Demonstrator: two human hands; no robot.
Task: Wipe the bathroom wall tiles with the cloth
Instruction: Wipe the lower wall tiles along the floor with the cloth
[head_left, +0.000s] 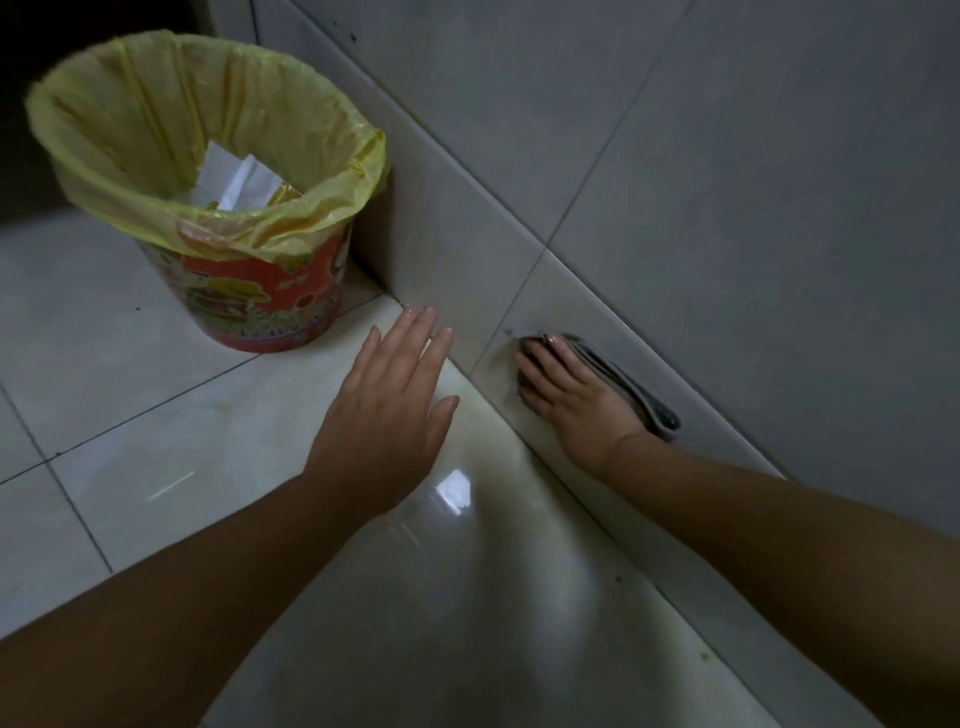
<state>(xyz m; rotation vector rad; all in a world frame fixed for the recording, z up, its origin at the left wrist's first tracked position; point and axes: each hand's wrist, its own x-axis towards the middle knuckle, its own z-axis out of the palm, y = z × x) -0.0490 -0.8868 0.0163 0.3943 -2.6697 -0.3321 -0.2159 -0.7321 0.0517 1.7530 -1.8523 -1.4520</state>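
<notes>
The grey wall tiles fill the right and upper part of the view, meeting the floor along a slanted line. My right hand presses a folded grey cloth flat against the lowest row of tiles, just above the floor joint. Most of the cloth is hidden under the palm; its folded edge shows to the right of the fingers. My left hand is spread flat, fingers together and empty, over the floor with the fingertips at the foot of the wall.
A red patterned waste bin lined with a yellow plastic bag stands on the glossy pale floor tiles to the left, close against the wall corner. White paper lies inside it.
</notes>
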